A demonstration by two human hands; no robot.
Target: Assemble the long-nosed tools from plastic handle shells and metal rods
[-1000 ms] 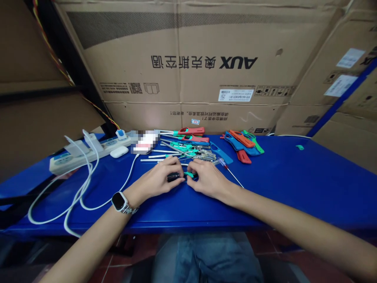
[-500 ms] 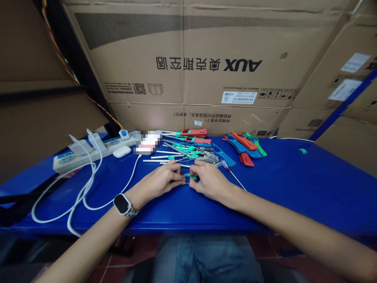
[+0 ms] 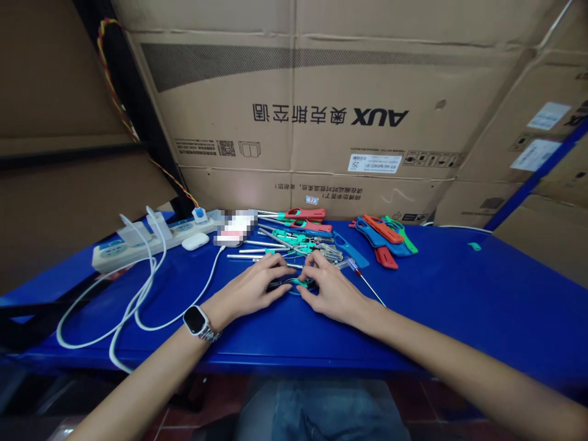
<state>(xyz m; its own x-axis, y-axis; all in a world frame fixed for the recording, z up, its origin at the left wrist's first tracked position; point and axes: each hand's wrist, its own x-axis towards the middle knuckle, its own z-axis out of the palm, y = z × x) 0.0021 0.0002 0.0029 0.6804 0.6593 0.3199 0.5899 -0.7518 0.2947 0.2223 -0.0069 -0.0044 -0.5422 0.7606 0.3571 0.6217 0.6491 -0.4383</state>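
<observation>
Between my two hands lies a partly assembled long-nosed lighter, low on the table, with blue and green parts showing. My left hand holds its left side, thumb in front and fingers bent behind; a dark strip shows in the gap. From the other side, my right hand grips it between thumb and curled fingertips, which hide much of it. Just beyond lies a heap of metal lighter tubes with green inner parts. A screwdriver rests right of my right hand.
Red-handled lighters lie behind the heap, and blue, orange and green handle shells to its right. At left are a power strip, white cables and a white case. A cardboard wall closes the back.
The view has shifted, so everything sits slightly lower in it. The fingers of both hands have spread from a tighter pinch, showing more of the gap between thumb and fingers.
</observation>
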